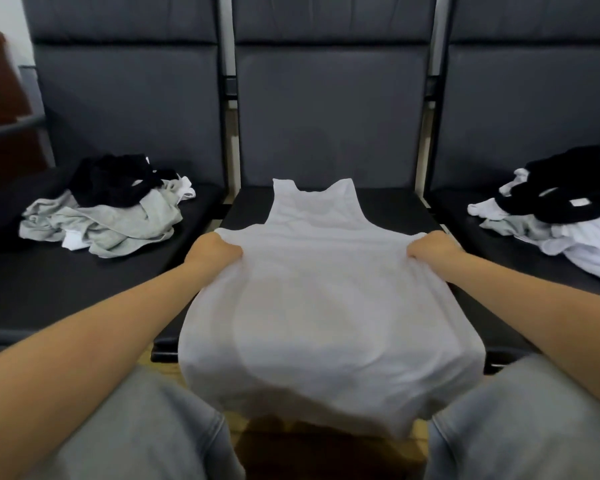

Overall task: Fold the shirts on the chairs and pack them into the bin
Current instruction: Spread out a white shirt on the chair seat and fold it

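Note:
A white sleeveless shirt [319, 278] lies spread on the middle chair seat [395, 206], straps pointing toward the backrest and its hem hanging over the front edge toward me. My left hand [212, 250] grips the shirt's left side just below the armhole. My right hand [430, 249] grips the right side at the same height. Both fists are curled into the fabric, which bunches slightly under them. No bin is in view.
A heap of grey, black and white shirts [115, 209] sits on the left chair seat. Another heap of black, white and grey shirts [565, 213] lies on the right chair. Dark padded backrests [329, 109] stand behind. My grey-trousered knees [129, 434] flank the hanging hem.

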